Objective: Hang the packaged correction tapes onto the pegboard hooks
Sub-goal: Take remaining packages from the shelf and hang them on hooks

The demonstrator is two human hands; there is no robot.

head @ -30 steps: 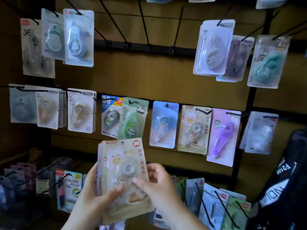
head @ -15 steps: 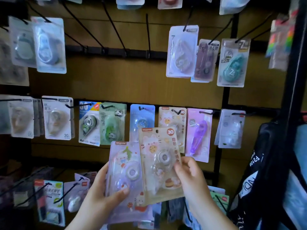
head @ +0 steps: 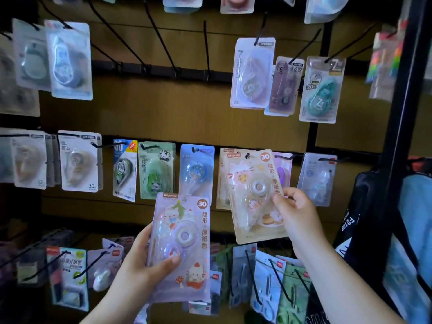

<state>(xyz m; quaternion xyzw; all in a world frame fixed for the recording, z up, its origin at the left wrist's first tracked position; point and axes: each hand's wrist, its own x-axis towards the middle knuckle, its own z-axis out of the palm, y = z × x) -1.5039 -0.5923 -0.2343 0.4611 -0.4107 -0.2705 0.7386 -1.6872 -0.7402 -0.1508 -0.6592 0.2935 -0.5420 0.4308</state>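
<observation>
My left hand (head: 145, 270) grips a lilac packaged correction tape (head: 181, 244) with a cat picture, held upright below the middle row. My right hand (head: 295, 213) pinches the right edge of a beige packaged correction tape (head: 253, 195), raised against the middle row. Its hang hole sits at the tip of a black hook (head: 247, 156), in front of an identical beige pack (head: 222, 178) hanging there. I cannot tell whether the hook passes through the hole. The brown pegboard (head: 163, 113) carries three rows of black hooks.
Several bare hooks (head: 163, 45) stick out in the upper row's middle. Other packs hang left and right, among them a blue one (head: 196, 170) and a green panda one (head: 156, 170). A black upright post (head: 402, 127) and a dark bag (head: 364, 218) stand at the right.
My right hand has lifted the beige pack up and to the right, to the hook in the middle row. My left hand keeps the lilac pack low.
</observation>
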